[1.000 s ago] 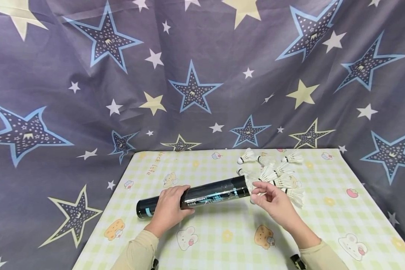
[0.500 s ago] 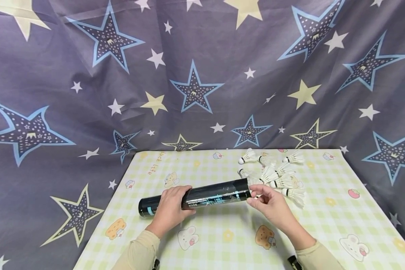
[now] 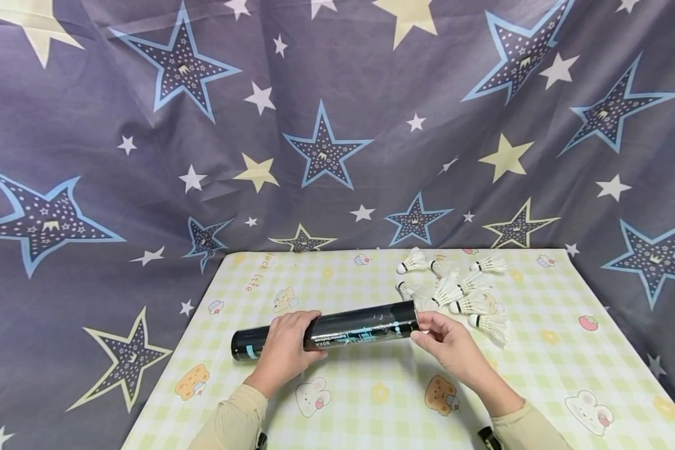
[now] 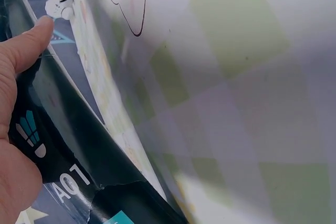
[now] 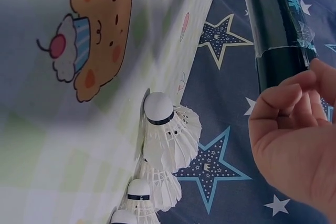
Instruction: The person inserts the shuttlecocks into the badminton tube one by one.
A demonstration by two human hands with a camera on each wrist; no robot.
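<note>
My left hand (image 3: pixel 285 345) grips a black shuttlecock tube (image 3: pixel 360 326) with blue and white print, its fingers over the top and thumb along the near side. The tube lies slantwise over the table, right end higher. In the left wrist view the thumb (image 4: pixel 29 45) stretches along the glossy tube (image 4: pixel 68 114). At the tube's right end is my right hand (image 3: pixel 450 347), index finger and thumb right at the rim. The right wrist view shows its fingers (image 5: pixel 278 100) curled beside the tube end; I cannot tell whether they pinch anything there.
Several white shuttlecocks (image 3: pixel 468 302) with black bands lie in a loose group behind and right of the right hand. One shuttlecock (image 5: pixel 158 107) stands out in the right wrist view. A checked cloth covers the table (image 3: pixel 371 406); a starry curtain (image 3: pixel 349 75) hangs behind.
A shuttlecock partly visible between the right fingers and the tube mouth has gone from sight. The right hand has moved left to the rim, and the tube's right end has dipped slightly.
</note>
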